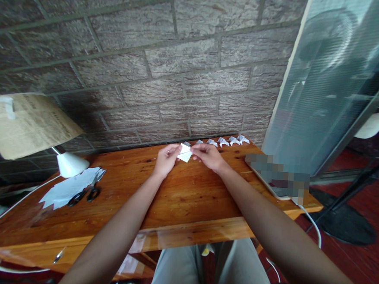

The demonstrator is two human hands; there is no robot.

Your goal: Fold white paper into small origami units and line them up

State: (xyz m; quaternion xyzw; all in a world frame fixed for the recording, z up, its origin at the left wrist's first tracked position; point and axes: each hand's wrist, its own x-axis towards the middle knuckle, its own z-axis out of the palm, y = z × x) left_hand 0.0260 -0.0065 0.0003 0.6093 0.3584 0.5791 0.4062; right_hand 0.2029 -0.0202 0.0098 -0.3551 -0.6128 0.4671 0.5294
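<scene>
A small folded piece of white paper [185, 153] is held up between both hands above the wooden table. My left hand [166, 157] pinches its left side between thumb and fingers. At its right edge, my right hand [209, 155] is closed on it in the same way. Behind the hands, several folded paper figures [223, 142] stand in a row along the table's back edge; the nearest ones are partly hidden by the hands and the paper.
The wooden table [185, 198] backs onto a brick wall. On the left are black-handled scissors [84, 196] lying on paper sheets [63, 189] and a lamp [71, 164]. A flat device [278, 191], blurred, lies at the right with a white cable [316, 228].
</scene>
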